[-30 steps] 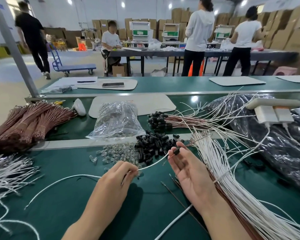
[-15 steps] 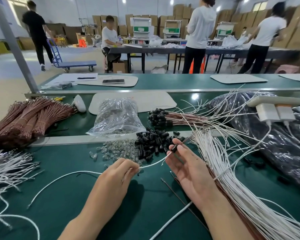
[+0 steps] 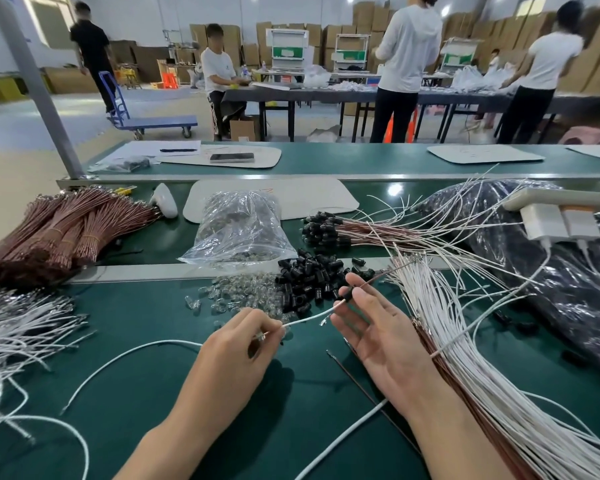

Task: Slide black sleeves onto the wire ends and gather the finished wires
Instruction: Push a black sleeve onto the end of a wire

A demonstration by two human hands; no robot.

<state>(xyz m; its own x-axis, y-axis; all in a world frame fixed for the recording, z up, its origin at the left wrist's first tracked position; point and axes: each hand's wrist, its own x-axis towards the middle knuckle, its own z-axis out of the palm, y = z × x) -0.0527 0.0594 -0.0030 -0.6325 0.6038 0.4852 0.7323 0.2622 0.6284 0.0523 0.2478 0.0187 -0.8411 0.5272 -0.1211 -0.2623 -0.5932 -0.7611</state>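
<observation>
My left hand point(image 3: 238, 351) pinches a white wire point(image 3: 309, 318) near its end. That wire runs up to a small black sleeve point(image 3: 347, 295), which my right hand point(image 3: 378, 332) pinches between thumb and forefinger, palm up. A thin brown wire point(image 3: 381, 276) sticks out beyond the sleeve. Just behind the hands lies a heap of loose black sleeves point(image 3: 312, 277). A bundle of brown wires with black sleeves fitted point(image 3: 329, 230) rests behind that heap. Under my right forearm lies a thick sheaf of white wires point(image 3: 471, 358).
Small clear parts point(image 3: 239, 292) are scattered beside the sleeves, below a clear plastic bag point(image 3: 239, 230). Bundled brown wires point(image 3: 59, 230) and loose white wires point(image 3: 18, 327) lie at left. A dark bag point(image 3: 548, 282) and a white power strip point(image 3: 561, 209) sit at right. People work at tables behind.
Both hands have stayed close together with the wire and sleeve; the sleeve sits a little closer to my right fingertips. The view has shifted slightly.
</observation>
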